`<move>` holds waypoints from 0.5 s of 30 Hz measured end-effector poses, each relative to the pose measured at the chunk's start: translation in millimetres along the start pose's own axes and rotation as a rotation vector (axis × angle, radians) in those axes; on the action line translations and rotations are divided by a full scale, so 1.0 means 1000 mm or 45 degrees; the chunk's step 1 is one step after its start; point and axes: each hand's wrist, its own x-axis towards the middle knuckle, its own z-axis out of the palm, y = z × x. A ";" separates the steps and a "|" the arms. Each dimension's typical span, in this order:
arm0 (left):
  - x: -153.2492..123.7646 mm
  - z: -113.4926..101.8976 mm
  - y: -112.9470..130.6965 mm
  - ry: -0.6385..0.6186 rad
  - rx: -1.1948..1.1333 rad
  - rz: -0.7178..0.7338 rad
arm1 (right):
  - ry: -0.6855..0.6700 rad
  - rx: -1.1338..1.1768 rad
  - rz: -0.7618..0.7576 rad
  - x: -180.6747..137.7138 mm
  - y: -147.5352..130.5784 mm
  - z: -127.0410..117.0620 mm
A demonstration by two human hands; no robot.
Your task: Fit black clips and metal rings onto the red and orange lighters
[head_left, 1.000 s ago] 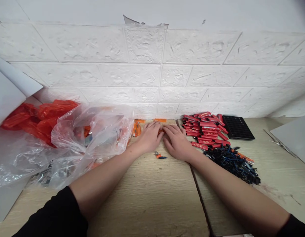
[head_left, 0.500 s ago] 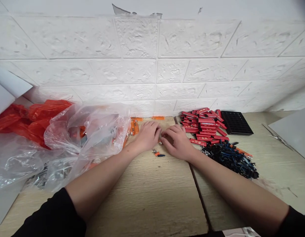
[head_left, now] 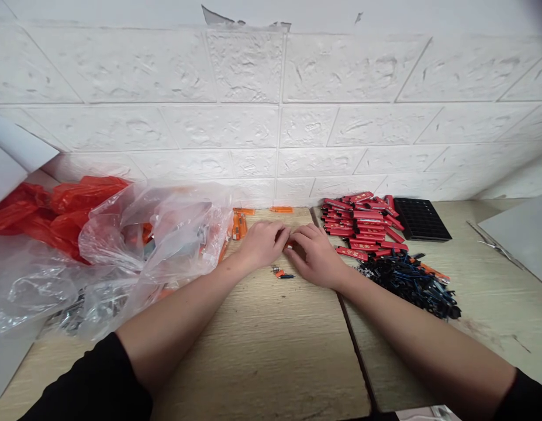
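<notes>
My left hand (head_left: 267,242) and my right hand (head_left: 313,252) meet over the wooden table, fingers bent and pinched together. Between their fingertips is a small orange piece with a pale metal end (head_left: 289,247), apparently a lighter body; the fingers hide most of it. Just below lie a few tiny loose parts (head_left: 280,272), orange, metallic and dark blue. Left of my left hand, several orange lighter bodies (head_left: 240,225) lie in a group, and another orange one (head_left: 282,209) rests by the wall.
Red casings (head_left: 369,225) are piled at right, beside a black slotted tray (head_left: 422,219). In front of them is a heap of black and blue parts (head_left: 411,283). Clear plastic bags (head_left: 165,234) and a red bag (head_left: 89,196) stand left. Scissors (head_left: 494,245) lie far right.
Both hands have shifted slightly, with the fingertips closer together around the small piece. The piles and bags stay where they were.
</notes>
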 end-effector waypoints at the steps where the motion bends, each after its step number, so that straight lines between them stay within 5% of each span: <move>1: 0.000 -0.001 0.000 -0.007 -0.014 0.028 | 0.008 0.003 0.008 0.000 0.000 0.000; 9: -0.003 -0.003 0.004 -0.130 -0.250 0.192 | 0.217 0.268 0.290 0.005 0.001 -0.002; 15: -0.005 0.003 0.009 -0.146 -0.485 0.075 | 0.390 1.025 0.691 0.012 -0.010 -0.003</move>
